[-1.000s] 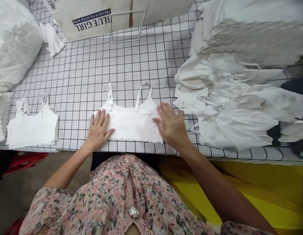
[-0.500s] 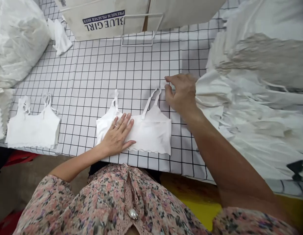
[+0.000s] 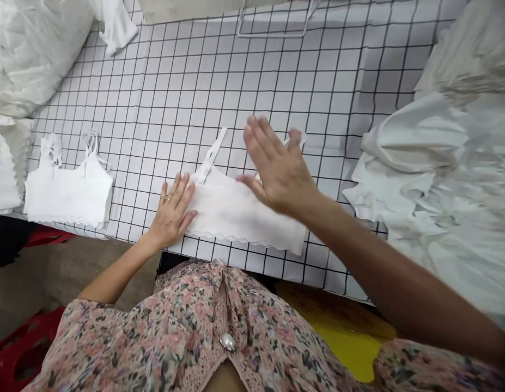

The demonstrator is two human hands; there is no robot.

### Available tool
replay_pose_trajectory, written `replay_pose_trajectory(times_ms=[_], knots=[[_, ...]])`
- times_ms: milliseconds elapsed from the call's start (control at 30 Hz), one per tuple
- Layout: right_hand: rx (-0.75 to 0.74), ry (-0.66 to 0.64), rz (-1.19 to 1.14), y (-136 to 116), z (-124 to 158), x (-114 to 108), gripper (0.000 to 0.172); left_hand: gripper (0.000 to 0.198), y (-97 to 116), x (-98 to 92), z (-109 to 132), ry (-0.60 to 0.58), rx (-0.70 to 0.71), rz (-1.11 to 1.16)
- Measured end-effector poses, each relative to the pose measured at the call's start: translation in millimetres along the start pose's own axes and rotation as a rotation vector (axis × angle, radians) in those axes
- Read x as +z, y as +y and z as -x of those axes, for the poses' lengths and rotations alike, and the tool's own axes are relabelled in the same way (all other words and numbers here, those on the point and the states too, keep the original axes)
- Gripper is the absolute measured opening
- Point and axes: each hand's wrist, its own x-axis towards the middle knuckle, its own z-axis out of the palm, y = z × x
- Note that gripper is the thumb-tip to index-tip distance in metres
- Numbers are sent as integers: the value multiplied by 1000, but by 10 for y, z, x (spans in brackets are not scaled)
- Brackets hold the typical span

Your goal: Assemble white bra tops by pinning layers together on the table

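Left hand (image 3: 170, 212) flat, grip released, pressing the white camisole (image 3: 231, 218) on the grid-printed surface (image 3: 236, 81). Right hand (image 3: 280, 169) open, grip released, raised just above the camisole. Risk: dragging left-hand pressure could skew the scalloped hem (image 3: 236, 242) or fold the strap (image 3: 211, 155) under.

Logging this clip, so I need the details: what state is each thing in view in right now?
Left hand: open, resting on the top's edge.
Right hand: open, fingers spread, above the top.
White top: flat, slightly angled, far strap partly hidden.
Second top: flat, straps bunched.
Garment pile: crumpled, heaped.
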Motion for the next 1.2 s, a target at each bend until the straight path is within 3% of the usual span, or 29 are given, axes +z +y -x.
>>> replay_pose_trajectory(times_ms=[100,167,233,300,433,533,633,867,1033,1100,1200], knots=[[78,-59,64,-241,866,169,89,89,6,73,4,-46,44,-16],[189,-120,100,-264,1361,295,96,96,-39,108,12,-79,39,-22],[297,-146,125,-208,1702,359,98,97,-101,105,25,-96,30,-18],[368,-129,142,-164,1857,353,96,97,-132,81,27,-82,31,-16],[422,-38,163,-360,1649,312,98,94,65,129,-77,-18,51,-32],[342,-30,122,-639,1304,389,93,88,377,300,-240,-53,169,-32],[334,-61,45,-771,1201,484,89,89,563,475,-368,-107,261,-37],[569,71,98,-710,1582,469,90,80,624,569,-449,-165,251,10],[478,52,40,-730,1505,520,85,72,818,588,-477,-239,183,-22],[501,39,20,-691,1542,532,85,74,759,536,-403,-219,119,-28],[641,94,80,-679,1547,491,95,80,576,426,-230,-89,-42,-30]])
